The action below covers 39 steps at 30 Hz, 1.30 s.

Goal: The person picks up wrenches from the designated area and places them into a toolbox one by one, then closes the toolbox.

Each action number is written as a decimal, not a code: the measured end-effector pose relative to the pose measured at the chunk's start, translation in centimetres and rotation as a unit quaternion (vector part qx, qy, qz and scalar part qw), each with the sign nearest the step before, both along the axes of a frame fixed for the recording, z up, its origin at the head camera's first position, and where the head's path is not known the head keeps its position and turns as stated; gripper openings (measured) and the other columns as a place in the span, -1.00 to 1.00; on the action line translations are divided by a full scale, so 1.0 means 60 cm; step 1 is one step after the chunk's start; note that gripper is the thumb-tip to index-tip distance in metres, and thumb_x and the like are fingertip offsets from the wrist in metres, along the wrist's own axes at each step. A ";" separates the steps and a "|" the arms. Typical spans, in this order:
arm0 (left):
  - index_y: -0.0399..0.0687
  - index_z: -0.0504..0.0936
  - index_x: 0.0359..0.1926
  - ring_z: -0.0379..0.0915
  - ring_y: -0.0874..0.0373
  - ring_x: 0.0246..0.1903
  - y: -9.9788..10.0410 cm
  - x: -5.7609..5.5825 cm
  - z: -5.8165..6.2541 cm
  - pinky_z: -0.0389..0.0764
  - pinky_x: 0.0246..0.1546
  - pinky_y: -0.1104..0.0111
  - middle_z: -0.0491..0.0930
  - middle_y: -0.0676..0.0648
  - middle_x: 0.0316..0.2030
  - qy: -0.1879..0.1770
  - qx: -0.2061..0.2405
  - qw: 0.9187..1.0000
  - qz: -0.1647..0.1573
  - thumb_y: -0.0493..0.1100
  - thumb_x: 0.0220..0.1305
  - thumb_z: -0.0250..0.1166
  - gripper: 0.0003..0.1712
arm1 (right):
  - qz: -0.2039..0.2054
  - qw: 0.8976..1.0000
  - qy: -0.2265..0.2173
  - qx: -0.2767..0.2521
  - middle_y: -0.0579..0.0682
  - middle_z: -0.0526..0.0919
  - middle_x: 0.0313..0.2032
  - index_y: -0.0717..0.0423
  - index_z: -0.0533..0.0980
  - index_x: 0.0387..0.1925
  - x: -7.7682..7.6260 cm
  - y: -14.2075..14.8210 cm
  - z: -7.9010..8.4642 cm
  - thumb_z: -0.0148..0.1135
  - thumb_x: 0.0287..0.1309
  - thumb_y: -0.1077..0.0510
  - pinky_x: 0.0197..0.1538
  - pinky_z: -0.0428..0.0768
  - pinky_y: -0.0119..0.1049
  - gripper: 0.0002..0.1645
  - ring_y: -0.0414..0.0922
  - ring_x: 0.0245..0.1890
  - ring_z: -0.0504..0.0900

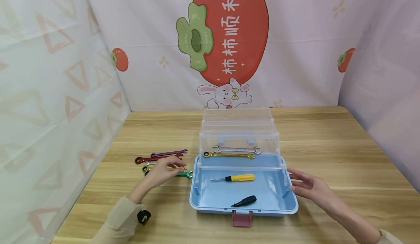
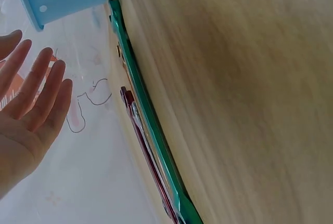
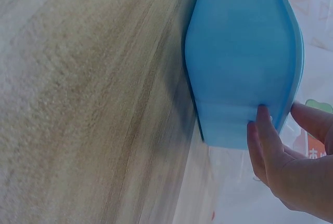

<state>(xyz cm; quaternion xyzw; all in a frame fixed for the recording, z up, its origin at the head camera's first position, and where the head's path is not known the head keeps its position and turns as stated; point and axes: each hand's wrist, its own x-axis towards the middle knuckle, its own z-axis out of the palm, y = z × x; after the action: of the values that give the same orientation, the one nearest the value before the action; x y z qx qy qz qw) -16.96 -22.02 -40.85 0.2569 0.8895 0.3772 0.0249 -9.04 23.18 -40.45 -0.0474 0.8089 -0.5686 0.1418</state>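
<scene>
My left hand (image 1: 164, 169) hovers over a group of combination wrenches on the table, its fingers loosely bent and holding nothing. Among them are a purple wrench (image 1: 168, 153), a red wrench (image 1: 147, 159) and a green wrench (image 2: 148, 107); the hand partly hides the others. The light-blue toolbox (image 1: 244, 211) stands open to their right. At its right end is my right hand (image 1: 311, 187), with fingertips on the outer wall near the rim. Inside lie a yellow-handled screwdriver (image 1: 242, 177) and a black-handled screwdriver (image 1: 248, 200). A silver wrench (image 1: 236, 149) and a gold wrench (image 1: 229, 155) lie farther back in the box.
The box's clear folding lid and trays (image 1: 239, 127) stand raised toward the back. A mauve latch (image 1: 242, 219) hangs at its front. Wood-grain tabletop (image 1: 341, 145) extends to the right, and printed cloth (image 1: 295, 54) hangs behind the table.
</scene>
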 end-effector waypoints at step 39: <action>-0.18 0.63 -0.33 0.46 0.09 -0.31 -0.024 -0.010 -0.035 0.50 -0.26 0.22 0.55 -0.03 -0.36 0.031 -0.205 0.978 0.002 -0.34 -0.07 0.33 -0.82 | 0.008 0.999 0.017 -0.032 0.48 0.24 0.09 0.42 0.08 0.22 -0.001 -0.001 -0.004 0.14 0.10 0.19 -0.16 0.53 -0.34 -0.26 -0.42 -0.14 0.49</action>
<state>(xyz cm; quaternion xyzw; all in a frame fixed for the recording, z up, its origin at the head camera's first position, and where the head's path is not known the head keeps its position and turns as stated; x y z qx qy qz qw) -17.57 -23.46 -42.94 0.2565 0.9487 0.1785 0.0489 -9.11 23.10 -40.69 -0.0683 0.7921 -0.5921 0.1313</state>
